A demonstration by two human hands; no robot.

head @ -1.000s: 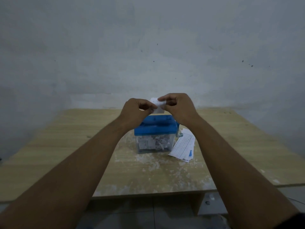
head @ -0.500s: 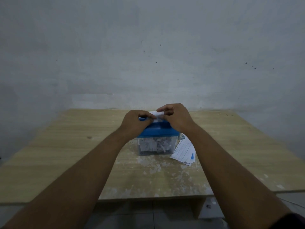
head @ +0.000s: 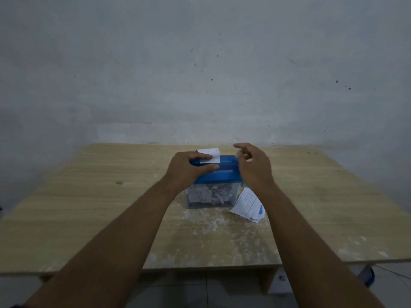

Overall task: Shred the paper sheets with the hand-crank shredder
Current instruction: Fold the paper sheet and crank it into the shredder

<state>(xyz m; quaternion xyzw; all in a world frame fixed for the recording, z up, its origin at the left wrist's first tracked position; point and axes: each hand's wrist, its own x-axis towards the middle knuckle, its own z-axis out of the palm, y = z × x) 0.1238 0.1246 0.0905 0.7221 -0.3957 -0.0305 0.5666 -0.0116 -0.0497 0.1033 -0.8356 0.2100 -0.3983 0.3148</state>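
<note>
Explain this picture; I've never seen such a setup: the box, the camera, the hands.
The camera sits on a person's head, looking down their arms. The blue-topped box is a small shredder; its clear bin below holds paper shreds. A paper slip stands in its top slot. The left hand grips the shredder's top, fingers against the slip. The right hand hovers at the shredder's right end, holding nothing. More sheets lie on the wooden table beside it. The crank is not visible.

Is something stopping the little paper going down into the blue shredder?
Nothing visible does. The paper stands in the shredder top; the left hand grips the shredder beside it, the right hand holds nothing.
</note>
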